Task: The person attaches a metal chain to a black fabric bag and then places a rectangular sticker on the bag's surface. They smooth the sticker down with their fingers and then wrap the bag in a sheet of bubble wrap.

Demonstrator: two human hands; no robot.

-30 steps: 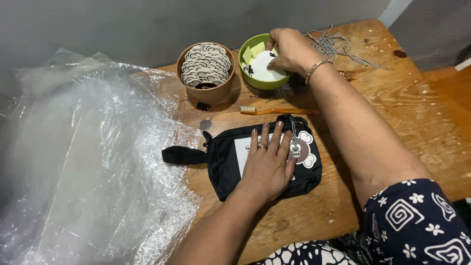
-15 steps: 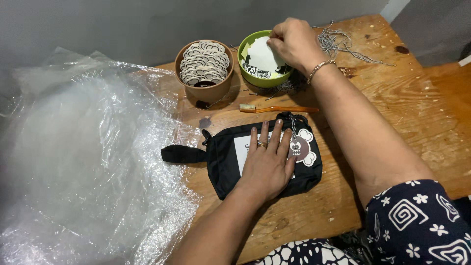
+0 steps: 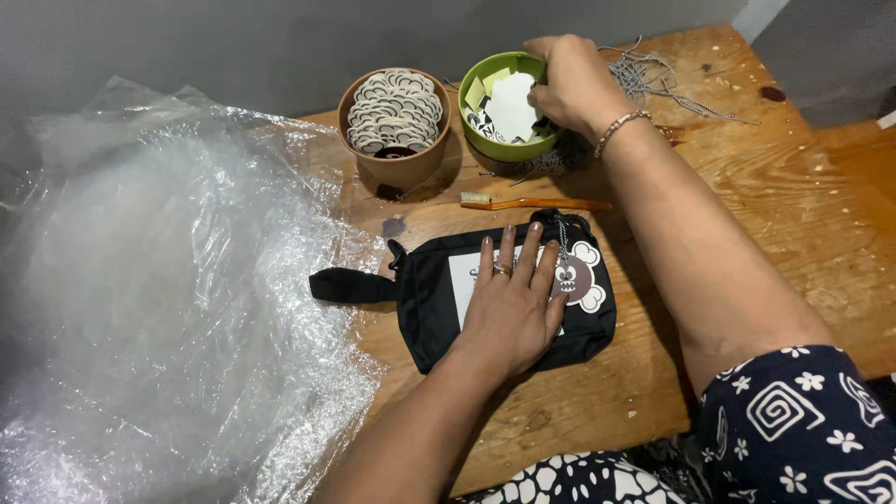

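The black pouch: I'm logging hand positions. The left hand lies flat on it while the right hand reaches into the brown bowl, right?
Not quite. The head view shows the right hand in the green bowl, not the brown bowl. The left hand does lie flat on the black pouch.

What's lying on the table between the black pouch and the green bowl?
A toothbrush with an orange handle lies on the bare wood between the black pouch and the green bowl, seen from the head camera.

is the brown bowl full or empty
Full: the brown bowl is packed to its rim with round cream-and-dark patches, which hide its bottom.
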